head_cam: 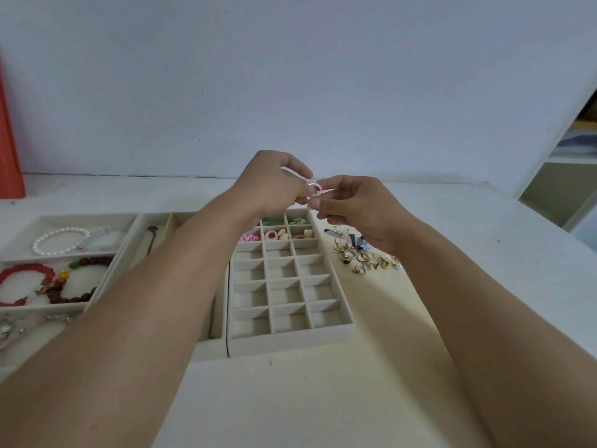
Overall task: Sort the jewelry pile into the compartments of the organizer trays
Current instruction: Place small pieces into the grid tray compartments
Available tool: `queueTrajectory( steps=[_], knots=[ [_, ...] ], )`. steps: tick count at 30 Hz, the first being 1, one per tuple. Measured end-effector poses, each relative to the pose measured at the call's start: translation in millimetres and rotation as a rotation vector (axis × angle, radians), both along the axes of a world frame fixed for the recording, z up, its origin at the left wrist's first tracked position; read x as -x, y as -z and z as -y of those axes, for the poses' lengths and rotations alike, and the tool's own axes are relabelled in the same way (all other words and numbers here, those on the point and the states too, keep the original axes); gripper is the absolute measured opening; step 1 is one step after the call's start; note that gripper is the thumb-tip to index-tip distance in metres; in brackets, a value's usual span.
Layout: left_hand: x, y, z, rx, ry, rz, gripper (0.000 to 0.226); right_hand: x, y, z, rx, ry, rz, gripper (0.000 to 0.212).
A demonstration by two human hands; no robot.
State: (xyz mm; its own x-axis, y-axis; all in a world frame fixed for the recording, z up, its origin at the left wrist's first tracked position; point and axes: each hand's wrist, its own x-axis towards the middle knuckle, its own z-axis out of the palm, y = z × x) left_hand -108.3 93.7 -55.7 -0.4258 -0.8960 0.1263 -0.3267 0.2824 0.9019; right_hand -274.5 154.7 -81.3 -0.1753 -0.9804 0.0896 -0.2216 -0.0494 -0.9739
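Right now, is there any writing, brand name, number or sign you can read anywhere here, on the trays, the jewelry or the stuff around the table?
None can be read.
The grid tray and the bracelet tray are plain fabric, unmarked.
The small pink ring held between the hands shows no lettering.
The loose jewelry pile is too small to show any engraving.
The red object at the left edge is blank.

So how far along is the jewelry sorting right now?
Partly done. Bracelets lie in the beige wide-compartment tray, and small charms fill the far cells of the beige grid tray. Both the left hand and right hand pinch a pink ring. The metal jewelry pile remains.
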Motion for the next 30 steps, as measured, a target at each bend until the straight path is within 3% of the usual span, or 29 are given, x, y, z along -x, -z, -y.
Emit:
queueTrajectory(
  steps=[3, 8, 13, 16, 19, 26, 30],
  knots=[
    [-1, -1, 1, 0.015, 0.003, 0.028, 0.017, 3, 0, 0, -0.011, 0.018, 0.017, 0.027],
    [-3, 1, 2, 0.044, -0.015, 0.139, 0.006, 9, 4, 1, -0.073, -0.012, 0.026, 0.005],
    [-4, 8, 4, 0.045, 0.027, 0.252, 0.003, 5, 11, -1, -0.034, 0.039, -0.215, 0.007],
    [-3, 9, 3, 0.044, 0.045, 0.324, 0.014, 2, 12, -1, -0.035, 0.031, -0.299, 0.007],
    [-3, 10, 3, -0.007, 0.079, 0.340, 0.028, 2, 11, 1, 0.011, 0.022, -0.198, 0.006],
    [-2, 9, 6, -0.024, 0.089, 0.292, 0.018, 3, 9, 1, 0.081, 0.052, -0.092, 0.017],
    [-2, 8, 5, -0.037, 0.055, 0.256, 0.018, 3, 7, 0, 0.087, 0.040, -0.075, 0.008]
  ],
)
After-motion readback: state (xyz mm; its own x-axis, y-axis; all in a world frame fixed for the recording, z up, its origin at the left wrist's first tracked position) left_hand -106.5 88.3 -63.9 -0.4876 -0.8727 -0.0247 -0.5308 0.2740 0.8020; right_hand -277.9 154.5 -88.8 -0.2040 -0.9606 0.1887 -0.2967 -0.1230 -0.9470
